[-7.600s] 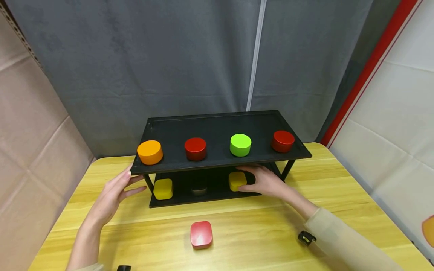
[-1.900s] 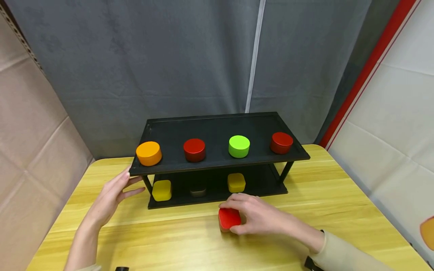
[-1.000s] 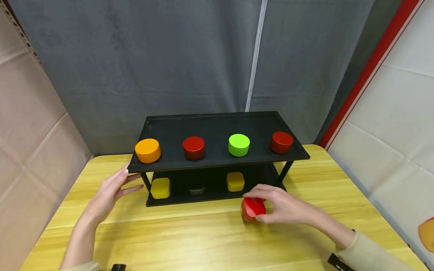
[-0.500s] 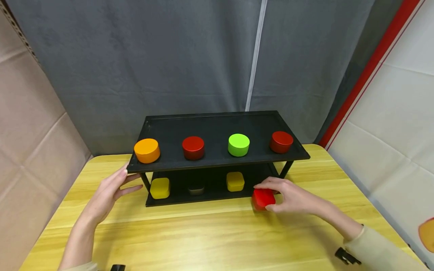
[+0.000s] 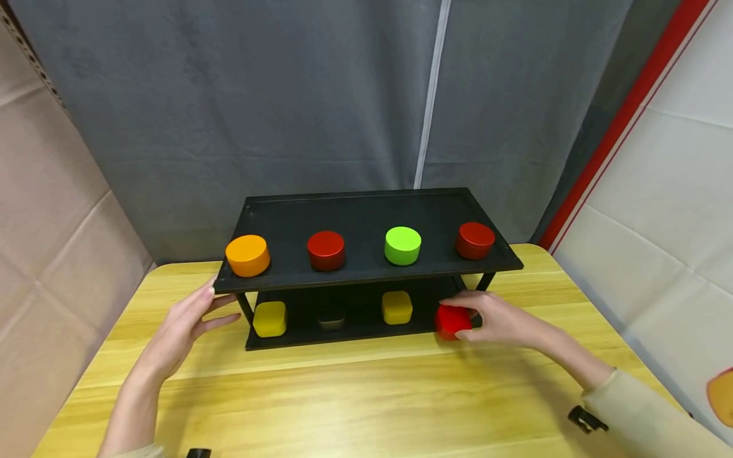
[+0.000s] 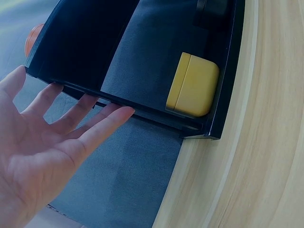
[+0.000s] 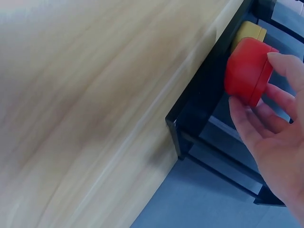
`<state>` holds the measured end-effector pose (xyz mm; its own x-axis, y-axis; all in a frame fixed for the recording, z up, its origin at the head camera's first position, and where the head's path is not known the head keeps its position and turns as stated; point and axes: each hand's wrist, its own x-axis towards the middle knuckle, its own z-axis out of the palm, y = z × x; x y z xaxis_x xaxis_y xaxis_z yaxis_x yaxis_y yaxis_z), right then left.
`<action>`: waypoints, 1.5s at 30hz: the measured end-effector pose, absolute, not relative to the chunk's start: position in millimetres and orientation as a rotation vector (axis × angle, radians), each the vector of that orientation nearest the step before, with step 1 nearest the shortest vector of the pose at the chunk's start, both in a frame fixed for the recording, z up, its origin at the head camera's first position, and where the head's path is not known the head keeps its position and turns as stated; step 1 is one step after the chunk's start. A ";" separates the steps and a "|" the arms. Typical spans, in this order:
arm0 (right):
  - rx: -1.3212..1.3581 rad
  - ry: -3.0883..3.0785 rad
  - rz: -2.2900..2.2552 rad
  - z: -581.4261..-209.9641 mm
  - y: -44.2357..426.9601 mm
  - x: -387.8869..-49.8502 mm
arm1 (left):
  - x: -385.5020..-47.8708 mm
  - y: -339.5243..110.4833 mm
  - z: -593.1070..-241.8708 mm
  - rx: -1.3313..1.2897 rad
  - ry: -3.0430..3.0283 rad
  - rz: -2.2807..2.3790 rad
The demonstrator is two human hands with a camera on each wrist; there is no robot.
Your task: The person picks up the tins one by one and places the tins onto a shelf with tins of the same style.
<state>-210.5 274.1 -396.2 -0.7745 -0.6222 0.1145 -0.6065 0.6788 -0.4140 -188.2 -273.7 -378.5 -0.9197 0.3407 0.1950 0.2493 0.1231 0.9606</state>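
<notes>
A red rounded-square box [image 5: 452, 322] is pinched between the thumb and fingers of my right hand [image 5: 501, 321], at the right end of the lower tier of a black two-tier rack [image 5: 366, 210]. In the right wrist view the red box [image 7: 248, 71] has a lid seam and is near a yellow box [image 7: 248, 34]. My left hand [image 5: 180, 331] has its fingers extended and touches the rack's left end; the left wrist view shows the fingertips along the rack's edge. On the lower tier are a yellow box [image 5: 270, 319], a dark box [image 5: 331, 319] and another yellow box [image 5: 397, 308].
On the upper tier stand an orange round box [image 5: 248, 256], a red round one [image 5: 326, 250], a green one [image 5: 403, 245] and another red one [image 5: 475, 240]. The rack stands on a wooden table [image 5: 343, 401] before a grey curtain [image 5: 286, 95].
My right hand released a yellow box on the lower tier, took the red box from the table and carried it right and back to the rack. My left hand stayed at the rack's left end.
</notes>
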 end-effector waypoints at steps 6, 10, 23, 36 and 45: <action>-1.087 2.835 -0.607 -392.6 278.8 -215.8 | -187.6 -274.1 -379.0 0.625 2.299 1.946; -1.088 2.832 -0.597 -391.2 280.3 -218.0 | -187.3 -274.1 -378.9 0.627 2.303 1.946; -1.026 2.863 -0.555 -391.9 282.1 -226.8 | -188.3 -273.6 -378.5 0.622 2.294 1.957; -0.971 2.863 -0.493 -396.2 282.7 -233.2 | -188.3 -272.4 -377.8 0.625 2.297 1.951; -0.953 2.882 -0.423 -397.1 277.9 -233.9 | -187.9 -273.1 -378.6 0.617 2.303 1.944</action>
